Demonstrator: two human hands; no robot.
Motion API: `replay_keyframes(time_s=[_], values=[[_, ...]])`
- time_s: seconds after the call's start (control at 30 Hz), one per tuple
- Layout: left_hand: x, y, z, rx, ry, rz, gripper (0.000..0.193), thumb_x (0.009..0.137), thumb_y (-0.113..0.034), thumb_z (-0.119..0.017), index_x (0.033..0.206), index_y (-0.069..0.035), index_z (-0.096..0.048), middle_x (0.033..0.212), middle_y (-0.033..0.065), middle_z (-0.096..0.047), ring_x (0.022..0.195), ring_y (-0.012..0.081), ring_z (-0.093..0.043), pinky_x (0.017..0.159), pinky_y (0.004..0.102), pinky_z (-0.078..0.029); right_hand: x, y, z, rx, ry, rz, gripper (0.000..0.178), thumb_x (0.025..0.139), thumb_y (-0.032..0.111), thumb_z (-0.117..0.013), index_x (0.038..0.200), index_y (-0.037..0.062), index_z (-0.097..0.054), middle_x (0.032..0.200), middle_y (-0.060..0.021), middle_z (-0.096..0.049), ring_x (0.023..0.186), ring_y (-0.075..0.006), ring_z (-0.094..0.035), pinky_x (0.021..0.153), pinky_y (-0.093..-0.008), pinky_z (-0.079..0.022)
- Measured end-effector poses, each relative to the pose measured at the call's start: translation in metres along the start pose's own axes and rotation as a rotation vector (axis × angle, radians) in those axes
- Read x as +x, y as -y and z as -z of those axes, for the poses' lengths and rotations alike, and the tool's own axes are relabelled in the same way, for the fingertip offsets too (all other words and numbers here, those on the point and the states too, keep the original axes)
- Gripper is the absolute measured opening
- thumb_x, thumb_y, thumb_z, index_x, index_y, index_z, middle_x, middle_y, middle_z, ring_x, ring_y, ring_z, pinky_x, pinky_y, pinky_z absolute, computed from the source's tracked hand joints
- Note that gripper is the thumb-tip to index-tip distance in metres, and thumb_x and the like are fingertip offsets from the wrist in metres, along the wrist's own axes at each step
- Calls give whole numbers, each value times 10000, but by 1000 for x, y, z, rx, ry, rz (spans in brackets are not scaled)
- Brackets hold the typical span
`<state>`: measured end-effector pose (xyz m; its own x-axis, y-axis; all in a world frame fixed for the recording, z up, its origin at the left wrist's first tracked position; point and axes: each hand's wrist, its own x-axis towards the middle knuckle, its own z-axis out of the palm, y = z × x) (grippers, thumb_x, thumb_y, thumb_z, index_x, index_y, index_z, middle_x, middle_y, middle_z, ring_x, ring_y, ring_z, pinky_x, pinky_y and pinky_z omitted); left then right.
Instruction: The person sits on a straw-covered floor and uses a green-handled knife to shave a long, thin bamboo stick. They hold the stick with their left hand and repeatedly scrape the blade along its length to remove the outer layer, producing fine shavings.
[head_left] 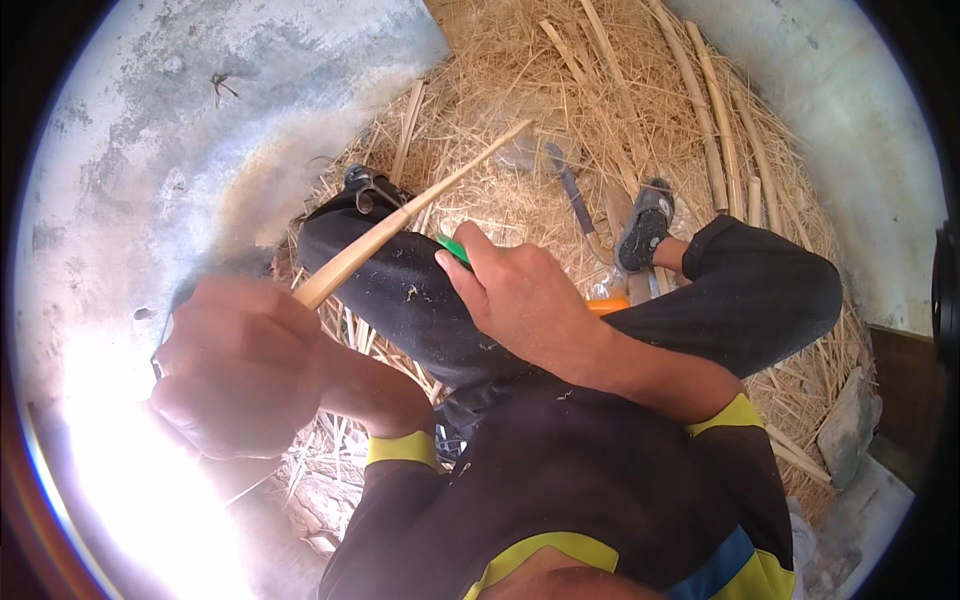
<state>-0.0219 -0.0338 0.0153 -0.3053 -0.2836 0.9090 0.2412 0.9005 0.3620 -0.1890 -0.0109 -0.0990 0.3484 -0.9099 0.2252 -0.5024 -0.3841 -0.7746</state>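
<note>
At left | left hand (pixel 238 365) fisted round stick (pixel 372 245) | right hand (pixel 525 300) curled round green object (pixel 454 249)

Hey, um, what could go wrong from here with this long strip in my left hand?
The bare left hand grips the pale strip, so a rough edge might leave splinters.

The right hand holds a green object close to the strip and the dark trousers; if it has a blade, which I can't tell, a slip could reach the leg.

Loose straw might slide underfoot.
</note>
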Motion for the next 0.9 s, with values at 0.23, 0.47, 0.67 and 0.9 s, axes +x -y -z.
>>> replay_keyframes(time_s=[0.23,0.47,0.67,0.9], values=[[-15,4,13,-135,-160,-98,257,928,8,-380,724,-128,-300,432,-10,-289,340,56,-221,273,237,-202,13,-23,-11,-35,-33,-25,234,963,222,-493,960,-10,-522,508,-183,-537,461,-391,-558,445,-465,-452],[-24,0,18,60,-519,-38,230,909,41,-390,742,-116,-374,436,-25,-250,351,59,-155,298,246,-150,26,-92,-40,-136,24,-187,283,988,208,-455,1028,-61,-531,526,-153,-567,441,-271,-583,393,-367,-477],[-15,-2,10,162,-462,5,257,932,9,-357,723,-139,-337,427,-34,-238,346,66,-160,303,231,-157,27,-83,-40,-80,37,-240,268,967,208,-485,1017,-51,-534,591,-231,-578,541,-371,-607,472,-448,-484],[1,9,11,-203,-9,-12,288,956,-42,-294,685,-141,-294,407,-33,-281,333,69,-215,301,219,-230,26,-41,-5,-29,29,-87,246,955,261,-491,986,22,-538,589,-236,-575,586,-429,-604,543,-493,-498]])
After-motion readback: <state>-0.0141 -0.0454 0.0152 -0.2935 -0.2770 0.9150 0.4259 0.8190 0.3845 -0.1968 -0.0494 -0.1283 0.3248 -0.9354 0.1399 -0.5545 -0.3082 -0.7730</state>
